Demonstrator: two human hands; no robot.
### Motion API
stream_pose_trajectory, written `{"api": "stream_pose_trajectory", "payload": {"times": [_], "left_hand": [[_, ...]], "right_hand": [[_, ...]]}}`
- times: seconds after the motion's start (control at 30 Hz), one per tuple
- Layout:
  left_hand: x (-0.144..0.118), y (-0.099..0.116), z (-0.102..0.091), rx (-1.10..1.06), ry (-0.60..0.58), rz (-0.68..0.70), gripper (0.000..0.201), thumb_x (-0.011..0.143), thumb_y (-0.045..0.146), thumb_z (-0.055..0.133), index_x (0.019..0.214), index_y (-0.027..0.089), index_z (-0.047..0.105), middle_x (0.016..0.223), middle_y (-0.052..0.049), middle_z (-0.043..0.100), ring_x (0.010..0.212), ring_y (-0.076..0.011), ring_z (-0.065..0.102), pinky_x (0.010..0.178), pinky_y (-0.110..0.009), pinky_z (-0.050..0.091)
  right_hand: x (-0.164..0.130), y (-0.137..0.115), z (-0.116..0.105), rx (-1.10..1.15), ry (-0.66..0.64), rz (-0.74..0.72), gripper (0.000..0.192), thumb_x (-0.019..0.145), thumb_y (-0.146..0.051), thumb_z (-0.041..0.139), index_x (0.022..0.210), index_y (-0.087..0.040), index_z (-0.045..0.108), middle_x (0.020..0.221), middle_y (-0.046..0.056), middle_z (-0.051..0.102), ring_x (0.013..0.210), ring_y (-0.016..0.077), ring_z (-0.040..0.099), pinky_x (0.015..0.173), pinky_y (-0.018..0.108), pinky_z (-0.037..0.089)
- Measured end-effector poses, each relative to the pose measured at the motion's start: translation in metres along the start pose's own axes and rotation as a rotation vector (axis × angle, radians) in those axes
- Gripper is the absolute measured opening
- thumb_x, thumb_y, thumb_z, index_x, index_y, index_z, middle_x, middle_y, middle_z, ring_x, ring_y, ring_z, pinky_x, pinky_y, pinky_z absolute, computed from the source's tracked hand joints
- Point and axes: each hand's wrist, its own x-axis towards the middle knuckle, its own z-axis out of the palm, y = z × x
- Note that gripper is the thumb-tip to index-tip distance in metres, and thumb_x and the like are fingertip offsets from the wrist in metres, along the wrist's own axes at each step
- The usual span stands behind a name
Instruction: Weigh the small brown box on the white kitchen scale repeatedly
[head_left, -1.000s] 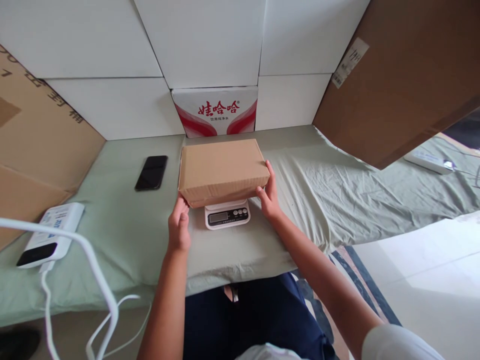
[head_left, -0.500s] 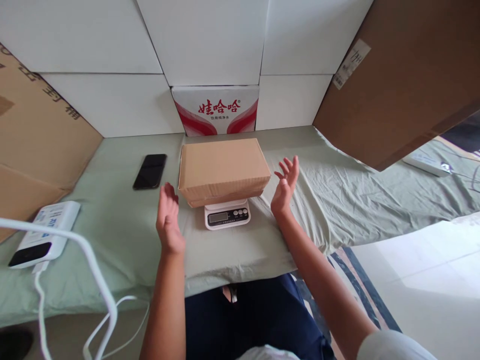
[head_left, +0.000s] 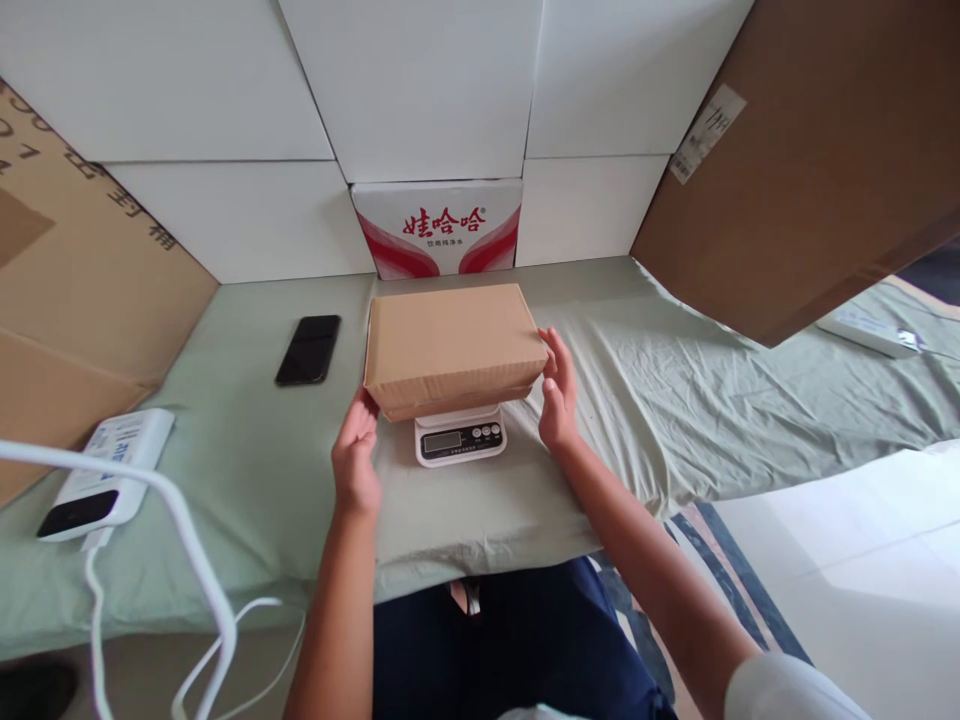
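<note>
While both hands flank it, left hand (head_left: pixel 355 462) at the near-left corner, right hand (head_left: pixel 558 398) flat by the right end, fingers loosely extended, gripping nothing, the cardboard box (head_left: pixel 453 346) already sits on the white scale (head_left: pixel 460 437). Display unreadable; weighing seems under way. Behind, red-and-white carton (head_left: pixel 441 228) reads "娃哈哈".

Closed brown cardboard box (head_left: pixel 453 345), lying flat and level atop a small white digital scale (head_left: pixel 460 438) on the green-covered surface
</note>
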Motion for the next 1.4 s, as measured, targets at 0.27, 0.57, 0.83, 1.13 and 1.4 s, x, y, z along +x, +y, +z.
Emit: {"api": "stream_pose_trajectory", "payload": {"times": [0.27,0.57,0.83,1.13,1.4], "left_hand": [[0.035,0.014,0.015,0.041,-0.102,0.089,0.076,0.064,0.015,0.064,0.14,0.021,0.066,0.144,-0.013,0.067,0.145,-0.0365,0.055,0.124,-0.052,0.04],[0.148,-0.043,0.05,0.003,-0.166,0.1,0.056,0.065,0.022,0.065,0.121,0.023,0.065,0.13,-0.015,0.072,0.129,-0.0313,0.066,0.116,-0.048,0.046],[0.144,-0.053,0.04,0.017,-0.063,0.08,0.071,0.065,0.028,0.064,0.136,0.021,0.06,0.154,-0.018,0.059,0.149,-0.0313,0.051,0.122,-0.046,0.04],[0.157,-0.04,0.019,-0.077,0.125,0.038,0.084,0.062,0.031,0.06,0.145,0.02,0.05,0.169,-0.019,0.04,0.16,-0.0276,0.035,0.125,-0.045,0.033],[0.143,-0.039,0.046,0.033,-0.173,-0.101,0.056,0.06,0.03,0.06,0.114,0.019,0.071,0.123,-0.012,0.076,0.129,-0.0297,0.065,0.116,-0.045,0.046]], "right_hand": [[0.025,-0.015,0.011,0.09,-0.068,-0.001,0.077,0.095,-0.074,0.048,0.162,-0.04,0.032,0.17,0.003,0.04,0.154,0.0345,0.045,0.123,0.056,0.045],[0.101,0.059,0.052,0.166,-0.064,0.047,0.088,0.088,-0.076,0.054,0.159,-0.027,0.035,0.167,0.01,0.044,0.155,0.035,0.042,0.129,0.056,0.035],[0.102,0.083,0.045,0.084,-0.061,0.104,0.091,0.09,-0.078,0.045,0.164,-0.031,0.022,0.175,0.007,0.031,0.16,0.0301,0.035,0.13,0.057,0.032],[0.105,0.096,0.015,0.094,0.115,0.227,0.093,0.089,-0.079,0.045,0.166,-0.04,0.012,0.178,0.007,0.022,0.163,0.0321,0.03,0.125,0.067,0.033],[0.091,0.071,0.049,0.164,-0.13,0.176,0.095,0.087,-0.078,0.056,0.163,-0.028,0.029,0.172,0.01,0.039,0.157,0.0309,0.041,0.129,0.058,0.036]]}}
